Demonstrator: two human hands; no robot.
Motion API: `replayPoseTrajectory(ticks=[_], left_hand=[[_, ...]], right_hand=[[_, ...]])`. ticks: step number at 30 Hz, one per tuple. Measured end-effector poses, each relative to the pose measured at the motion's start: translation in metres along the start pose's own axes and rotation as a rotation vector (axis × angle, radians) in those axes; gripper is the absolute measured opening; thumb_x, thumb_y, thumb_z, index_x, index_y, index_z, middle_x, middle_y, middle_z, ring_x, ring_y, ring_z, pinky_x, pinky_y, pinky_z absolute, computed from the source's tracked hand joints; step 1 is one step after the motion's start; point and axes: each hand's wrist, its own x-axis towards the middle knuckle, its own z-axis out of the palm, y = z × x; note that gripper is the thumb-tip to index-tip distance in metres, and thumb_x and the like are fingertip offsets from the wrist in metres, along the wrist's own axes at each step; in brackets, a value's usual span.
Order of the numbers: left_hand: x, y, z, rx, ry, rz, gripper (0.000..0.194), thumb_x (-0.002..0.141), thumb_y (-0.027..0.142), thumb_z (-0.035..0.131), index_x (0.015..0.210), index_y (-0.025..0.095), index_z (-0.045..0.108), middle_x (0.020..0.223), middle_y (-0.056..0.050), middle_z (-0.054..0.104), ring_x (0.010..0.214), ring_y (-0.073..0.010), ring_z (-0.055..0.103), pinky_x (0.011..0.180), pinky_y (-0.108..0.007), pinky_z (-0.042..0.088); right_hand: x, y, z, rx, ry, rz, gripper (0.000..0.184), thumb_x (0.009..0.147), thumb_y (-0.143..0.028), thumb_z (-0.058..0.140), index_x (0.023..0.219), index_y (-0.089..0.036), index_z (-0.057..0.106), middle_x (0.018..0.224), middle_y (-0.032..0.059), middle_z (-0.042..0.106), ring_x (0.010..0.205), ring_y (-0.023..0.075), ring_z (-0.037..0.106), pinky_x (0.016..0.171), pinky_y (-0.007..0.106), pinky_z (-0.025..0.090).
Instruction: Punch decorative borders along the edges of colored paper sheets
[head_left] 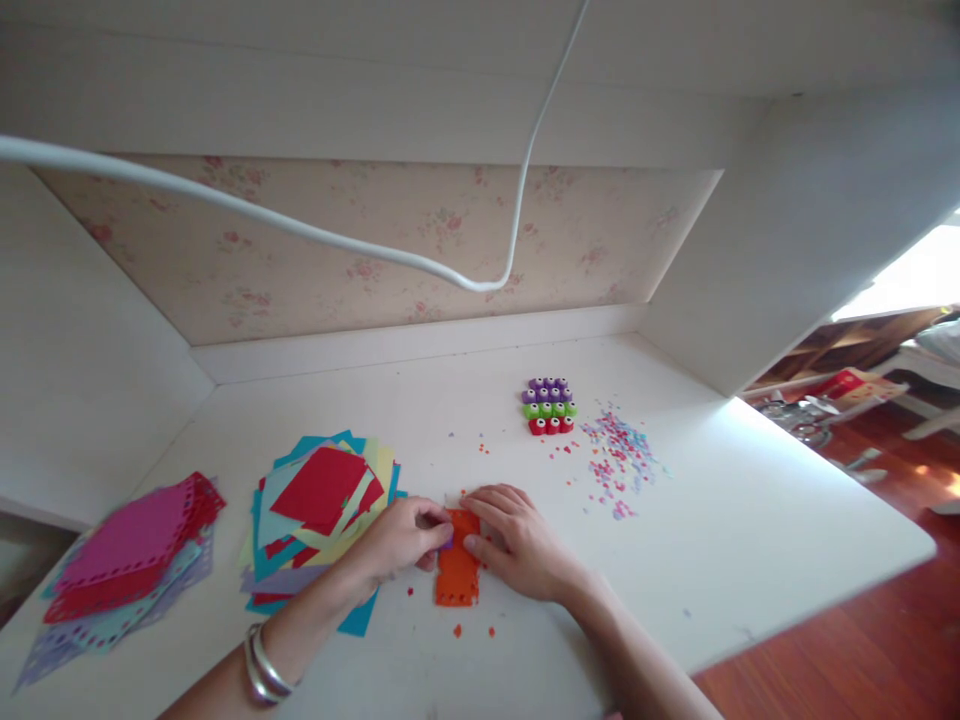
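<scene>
An orange piece of paper (458,570) lies on the table in front of me, with small cut-outs along its lower edge. My left hand (411,537) is closed at the paper's left edge, fingers pinching a small purple craft punch (448,544) that is mostly hidden. From the other side, my right hand (516,540) holds the paper, its thumb on top and fingers over the upper right edge. Loose orange cut-outs (458,631) lie just below the paper.
Left of my hands is a stack of coloured paper (319,490); farther left lie punched sheets (135,535). Rows of purple, green and red craft punches (550,405) stand at the back, beside scattered confetti (622,450). A white cable (337,240) hangs across the view.
</scene>
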Motion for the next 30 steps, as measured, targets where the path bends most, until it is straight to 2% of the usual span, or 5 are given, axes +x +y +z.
replayPoseTrajectory(ticks=[3, 8, 16, 24, 30], left_hand=[[0.004, 0.006, 0.001, -0.026, 0.000, -0.096, 0.027, 0.068, 0.038, 0.069, 0.082, 0.015, 0.064, 0.071, 0.002, 0.061, 0.053, -0.0114, 0.058, 0.051, -0.023, 0.049], [0.008, 0.015, 0.007, -0.009, 0.029, -0.201, 0.019, 0.066, 0.027, 0.068, 0.072, 0.019, 0.051, 0.059, 0.006, 0.054, 0.051, -0.0129, 0.058, 0.050, -0.025, 0.051], [0.004, 0.025, 0.008, 0.007, 0.005, -0.202, 0.011, 0.065, 0.014, 0.058, 0.070, 0.019, 0.049, 0.060, 0.007, 0.050, 0.046, -0.0088, 0.050, 0.042, -0.019, 0.044], [-0.003, 0.011, 0.007, -0.072, -0.003, -0.133, 0.018, 0.072, 0.032, 0.062, 0.078, 0.019, 0.051, 0.068, 0.005, 0.052, 0.056, -0.0107, 0.055, 0.055, -0.026, 0.053], [-0.009, 0.004, 0.003, -0.120, -0.003, -0.070, 0.031, 0.074, 0.045, 0.064, 0.086, 0.016, 0.061, 0.081, 0.000, 0.057, 0.073, -0.0154, 0.060, 0.067, -0.028, 0.055]], right_hand=[[0.000, 0.000, 0.000, 0.004, -0.002, 0.012, 0.038, 0.094, -0.038, 0.051, 0.129, -0.024, 0.057, 0.124, 0.0086, 0.063, 0.115, 0.0243, 0.055, 0.103, 0.042, 0.038], [0.000, 0.001, 0.000, 0.009, -0.014, 0.039, 0.037, 0.096, -0.038, 0.048, 0.129, -0.024, 0.056, 0.124, 0.0084, 0.063, 0.116, 0.0239, 0.054, 0.103, 0.042, 0.038], [0.002, 0.003, 0.001, 0.006, -0.027, 0.065, 0.035, 0.095, -0.034, 0.049, 0.127, -0.024, 0.057, 0.123, 0.0075, 0.064, 0.116, 0.0238, 0.054, 0.104, 0.042, 0.037], [-0.001, 0.003, 0.006, -0.058, -0.050, 0.043, 0.039, 0.086, -0.037, 0.063, 0.122, -0.024, 0.061, 0.125, 0.0072, 0.061, 0.118, 0.0242, 0.050, 0.106, 0.040, 0.033], [-0.001, 0.005, 0.006, -0.090, -0.083, 0.051, 0.039, 0.086, -0.036, 0.063, 0.122, -0.024, 0.062, 0.129, 0.0057, 0.058, 0.120, 0.0228, 0.048, 0.108, 0.038, 0.030]])
